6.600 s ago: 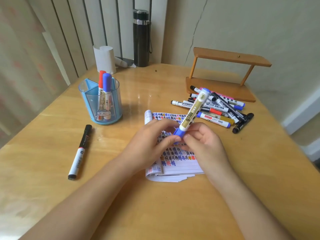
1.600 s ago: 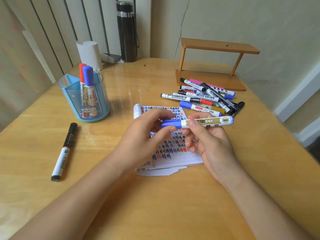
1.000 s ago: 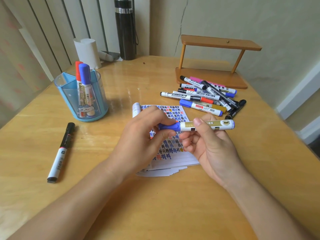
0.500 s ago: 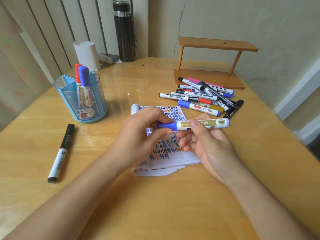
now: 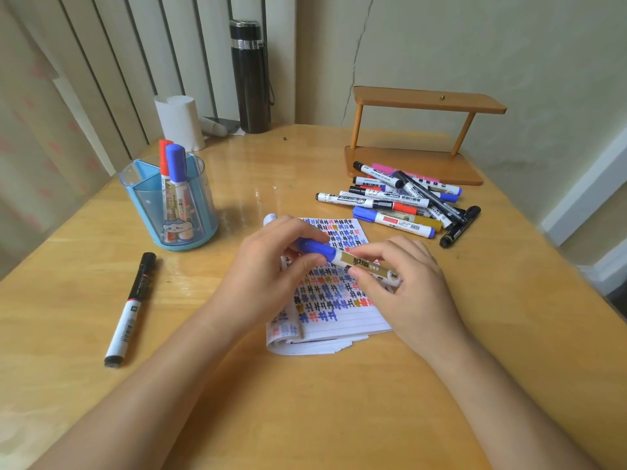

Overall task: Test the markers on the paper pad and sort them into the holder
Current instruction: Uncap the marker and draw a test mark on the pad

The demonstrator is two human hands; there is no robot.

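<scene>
Just above the paper pad (image 5: 342, 320), left hand (image 5: 271, 276) pinches the blue marker (image 5: 346, 261)'s cap, right hand (image 5: 407, 283) its barrel.

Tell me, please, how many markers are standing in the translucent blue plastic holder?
2: a red-capped white marker and, just right of it, a blue-capped white marker, both upright in the holder. Its tinted walls might hide something shorter.

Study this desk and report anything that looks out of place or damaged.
One black marker lies alone beside the blue holder, apart from the marker pile. The paper pad has a left edge that curls up. A crack runs down the wall.
</scene>
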